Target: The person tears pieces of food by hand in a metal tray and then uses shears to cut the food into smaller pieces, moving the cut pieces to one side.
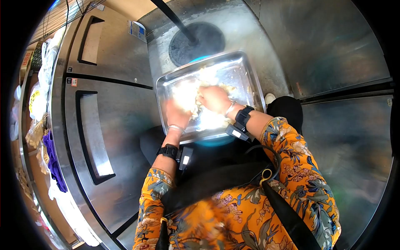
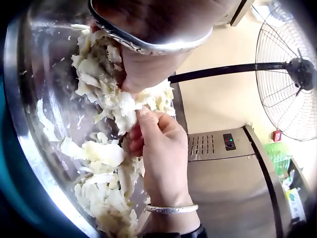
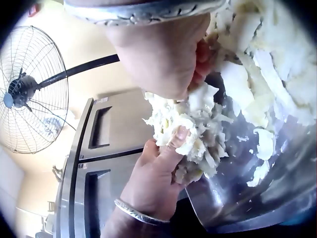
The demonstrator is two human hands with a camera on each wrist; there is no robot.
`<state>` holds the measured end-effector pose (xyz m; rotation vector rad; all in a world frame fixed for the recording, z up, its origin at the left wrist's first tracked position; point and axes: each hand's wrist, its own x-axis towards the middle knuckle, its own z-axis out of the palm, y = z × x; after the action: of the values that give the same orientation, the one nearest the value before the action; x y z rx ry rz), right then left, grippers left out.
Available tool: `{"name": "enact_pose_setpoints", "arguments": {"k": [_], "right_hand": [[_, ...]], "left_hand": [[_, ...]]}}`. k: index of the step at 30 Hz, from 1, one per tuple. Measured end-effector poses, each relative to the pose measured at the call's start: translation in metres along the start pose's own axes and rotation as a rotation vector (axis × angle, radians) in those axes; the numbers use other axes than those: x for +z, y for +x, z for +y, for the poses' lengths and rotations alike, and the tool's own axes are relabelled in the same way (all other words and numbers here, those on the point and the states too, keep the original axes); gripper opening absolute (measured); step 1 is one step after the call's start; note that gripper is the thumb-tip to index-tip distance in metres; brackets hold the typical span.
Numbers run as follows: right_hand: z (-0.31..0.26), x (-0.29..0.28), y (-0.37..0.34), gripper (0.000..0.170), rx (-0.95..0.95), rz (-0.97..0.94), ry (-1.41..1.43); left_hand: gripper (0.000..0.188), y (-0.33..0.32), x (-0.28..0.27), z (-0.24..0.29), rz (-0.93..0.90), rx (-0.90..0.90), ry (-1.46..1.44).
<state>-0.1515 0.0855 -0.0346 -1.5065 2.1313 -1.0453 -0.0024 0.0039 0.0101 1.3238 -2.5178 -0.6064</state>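
Observation:
My left hand (image 1: 177, 113) grips a clump of pale, whitish-yellow torn shreds (image 3: 198, 134), its thumb lying over them in the right wrist view. On the clump's other side my right hand (image 1: 214, 99) pinches the shreds between curled thumb and fingers (image 2: 148, 124). Both hands are over a shiny rectangular metal tray (image 1: 253, 79), close together. More loose shreds (image 2: 104, 193) lie heaped in the tray, with small scraps scattered on its bottom. Glare washes out much of the tray in the head view. I cannot tell what food the shreds are.
Something teal (image 1: 214, 141) shows under the tray, which sits before the person's lap. Beyond it stands a fan's round black base (image 1: 196, 43) with its pole. Steel refrigerator doors (image 1: 112, 137) rise on the left, more steel doors (image 1: 346, 146) on the right.

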Motion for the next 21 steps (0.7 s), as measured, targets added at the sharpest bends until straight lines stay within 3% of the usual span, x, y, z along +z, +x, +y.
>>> {"name": "enact_pose_setpoints", "arguments": {"k": [5,8,11,17,20,21], "right_hand": [[0.004,0.001,0.002,0.012,-0.168,0.042,0.049],[-0.009,-0.01,-0.003,0.01,-0.195,-0.049,-0.002],[-0.009,-0.001,-0.005,0.014,-0.243,-0.011,0.11],[0.007,0.005,0.002,0.008,-0.076,0.238,0.318],[0.004,0.004,0.0,0.014,-0.131,0.167,0.26],[0.003,0.004,-0.001,0.014,-0.156,0.166,0.221]], "left_hand": [[0.045,-0.001,0.0,0.001,0.015,0.053,0.034],[0.042,-0.001,-0.013,0.023,-0.077,-0.035,-0.034],[0.041,-0.002,-0.014,0.029,-0.058,-0.027,-0.061],[0.045,-0.003,0.001,0.008,0.019,0.04,-0.061],[0.072,0.002,0.004,0.0,-0.082,0.006,0.032],[0.072,0.001,0.004,-0.001,-0.074,0.009,0.025]]}}
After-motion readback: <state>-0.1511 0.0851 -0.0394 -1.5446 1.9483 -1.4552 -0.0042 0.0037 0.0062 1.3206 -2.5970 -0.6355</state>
